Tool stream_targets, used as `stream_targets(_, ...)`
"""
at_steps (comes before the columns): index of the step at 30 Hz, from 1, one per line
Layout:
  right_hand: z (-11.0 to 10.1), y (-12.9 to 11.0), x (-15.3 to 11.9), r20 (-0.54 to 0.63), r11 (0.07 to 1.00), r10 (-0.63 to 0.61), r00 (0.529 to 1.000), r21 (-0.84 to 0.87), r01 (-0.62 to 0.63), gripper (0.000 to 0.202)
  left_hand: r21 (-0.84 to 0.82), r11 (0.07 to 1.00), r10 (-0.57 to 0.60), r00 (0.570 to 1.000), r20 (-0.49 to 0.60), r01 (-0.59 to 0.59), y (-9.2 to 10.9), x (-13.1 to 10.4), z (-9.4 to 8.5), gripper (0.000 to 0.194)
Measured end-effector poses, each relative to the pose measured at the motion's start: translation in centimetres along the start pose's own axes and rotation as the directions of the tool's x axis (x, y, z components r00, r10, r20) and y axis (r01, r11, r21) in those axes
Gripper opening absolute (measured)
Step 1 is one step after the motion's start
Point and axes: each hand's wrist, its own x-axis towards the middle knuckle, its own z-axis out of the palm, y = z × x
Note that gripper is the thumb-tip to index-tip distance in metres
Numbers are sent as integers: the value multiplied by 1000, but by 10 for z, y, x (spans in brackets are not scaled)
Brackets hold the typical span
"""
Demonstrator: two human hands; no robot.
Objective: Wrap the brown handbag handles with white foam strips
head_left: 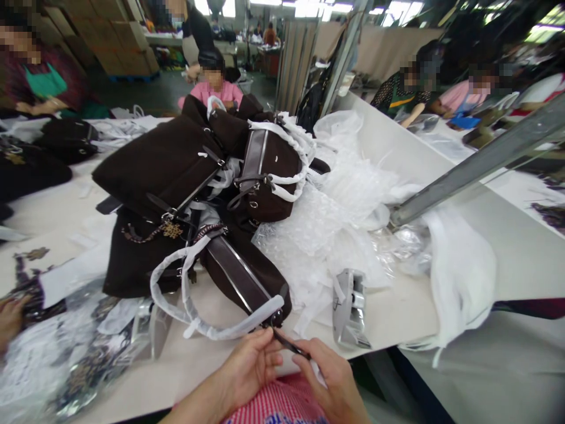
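At the table's front edge, a narrow dark strap (289, 343) runs from the end of a dark brown handbag (247, 271). My left hand (251, 365) pinches the strap close to the bag with thumb and forefinger, its other fingers loosely curled. The strap's free end is between the closed fingers of my right hand (326, 374); something white shows below them. A white-wrapped handle (194, 312) loops out from this bag. Behind it are piled more brown bags, one with a gold snowflake-like charm (171, 229).
A metal tape dispenser (351, 309) stands right of my hands. Clear plastic bags (326, 218) heap behind it, beside a slanted metal post (477, 159). Packed charms (88, 359) lie at left, near another person's hand (11, 321). Co-workers sit across the table and beyond.
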Motion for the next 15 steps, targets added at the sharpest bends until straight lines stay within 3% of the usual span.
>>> stream_targets(1, -4, -1, 3, -3, 1000, -3, 1000, -6, 3, 16, 185, 982, 39, 999, -19, -35, 4, -8, 2, 22)
stream_targets(2, -7, -1, 6, -1, 1000, -8, 1000, -12, 8, 14, 402, 909, 136, 990, -33, -112, 9, -16, 3, 24)
stream_targets(3, -9, -2, 9, -1, 1000, -19, 1000, -19, 19, 12, 603, 768, 280, 960, -12, -216, 14, -24, 6, 23)
stream_targets(5, -11, -2, 15, 11, 999, -39, 999, -24, 39, 13, 810, 404, 557, 817, 151, -425, 23, -35, 9, 7)
stream_targets(7, -12, -4, 22, 18, 999, -51, 999, -19, 51, 18, 821, 165, 664, 677, 318, -547, 27, -38, 10, 23)
stream_targets(8, -13, -6, 25, 12, 997, -71, 997, -19, 71, 20, 811, 110, 664, 649, 370, -575, 28, -36, 8, 26)
stream_targets(10, -14, -10, 30, -8, 990, -135, 991, -38, 135, 22, 798, 72, 644, 639, 421, -598, 25, -29, 2, 15)
stream_targets(15, -18, -19, 36, -15, 944, -318, 948, -97, 316, 27, 746, 90, 625, 621, 473, -660, 18, -24, -8, 23)
